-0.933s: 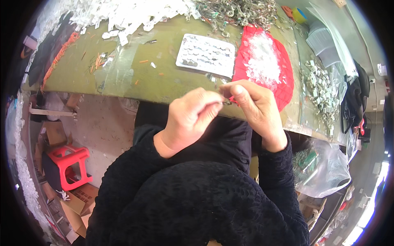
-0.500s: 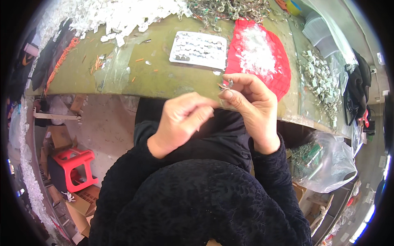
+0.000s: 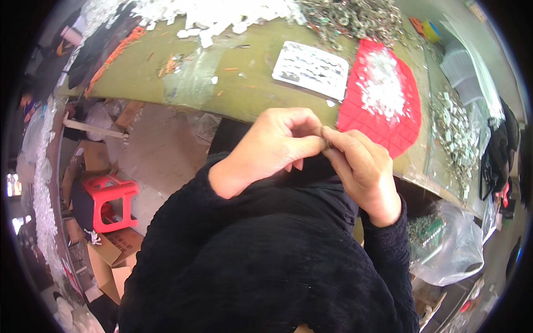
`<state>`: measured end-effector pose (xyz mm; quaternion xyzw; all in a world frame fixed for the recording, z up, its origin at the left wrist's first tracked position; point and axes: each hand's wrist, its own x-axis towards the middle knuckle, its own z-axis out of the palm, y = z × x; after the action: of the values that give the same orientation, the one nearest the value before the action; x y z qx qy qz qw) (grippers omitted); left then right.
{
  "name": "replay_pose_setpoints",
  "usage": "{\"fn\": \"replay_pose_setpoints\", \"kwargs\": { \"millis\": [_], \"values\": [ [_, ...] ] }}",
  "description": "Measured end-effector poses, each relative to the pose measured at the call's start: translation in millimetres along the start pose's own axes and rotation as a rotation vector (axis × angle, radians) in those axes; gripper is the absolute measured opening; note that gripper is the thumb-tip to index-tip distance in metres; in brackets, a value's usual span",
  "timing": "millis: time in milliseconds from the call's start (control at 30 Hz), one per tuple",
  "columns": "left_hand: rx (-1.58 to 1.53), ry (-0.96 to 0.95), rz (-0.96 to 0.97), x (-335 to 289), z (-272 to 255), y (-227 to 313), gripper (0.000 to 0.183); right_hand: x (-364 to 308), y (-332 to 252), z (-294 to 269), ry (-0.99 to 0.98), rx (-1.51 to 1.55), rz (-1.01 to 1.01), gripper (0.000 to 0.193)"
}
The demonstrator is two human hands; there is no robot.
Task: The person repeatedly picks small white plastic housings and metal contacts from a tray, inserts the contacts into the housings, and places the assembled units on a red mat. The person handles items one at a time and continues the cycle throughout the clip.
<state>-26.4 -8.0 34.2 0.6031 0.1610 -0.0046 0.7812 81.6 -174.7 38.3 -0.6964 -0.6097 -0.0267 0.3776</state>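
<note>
"Piece (image 3: 326, 144), where?"
"Between left hand (image 3: 280, 139) and right hand (image 3: 366, 169), mostly hidden; fingers of both look clamped on it. White tray (image 3: 308, 86) at twelve o'clock."
"Handling?"
"Probably light, stiff; pinch its edges."

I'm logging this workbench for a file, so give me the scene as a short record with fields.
Left hand: grip pinched shut, fingertips meeting the other hand's
Right hand: grip pinched shut; anything between the fingertips is too small to tell
Table: green top
Near the hands: white tray of small round pieces; red cloth beside it, bearing clear bits
Far edge: white pile, left of a metal pile
Floor, left: red stool
Below table, right: clear plastic bag
</note>
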Motion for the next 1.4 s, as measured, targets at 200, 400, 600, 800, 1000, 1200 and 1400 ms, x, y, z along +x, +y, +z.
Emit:
{"fn": "replay_pose_setpoints", "kwargs": {
  "millis": [200, 400, 600, 800, 1000, 1200, 1400],
  "values": [
    [-0.047, -0.019, 0.078, -3, -14, -7, 0.003, 5, -3, 5, -0.003, 0.051, 0.045, 0.039],
    [0.469, 0.362, 0.456, 24, -77, 0, 0.012, 15, 5, 7, -0.014, 0.133, -0.015, 0.027],
    [1.397, 0.945, 0.331, 92, -200, 22, 0.032, 20, 5, 17, -0.084, 0.461, 0.296, 0.010],
    [1.522, 0.921, 0.505, 107, -216, 23, 0.020, 27, 6, 20, -0.027, 0.950, 0.673, 0.005],
    [1.587, 0.624, 1.043, 64, -152, 20, 0.015, 51, 14, 18, 0.095, 1.071, 0.674, 0.009],
    [1.427, 0.464, 1.274, 26, -85, 9, 0.027, 60, 17, 40, 0.130, 1.313, 0.710, 0.007],
    [0.730, 0.390, 0.963, 18, -40, -15, 0.027, 32, 13, 49, 0.174, 1.450, 0.791, 0.009]
  ]
}}
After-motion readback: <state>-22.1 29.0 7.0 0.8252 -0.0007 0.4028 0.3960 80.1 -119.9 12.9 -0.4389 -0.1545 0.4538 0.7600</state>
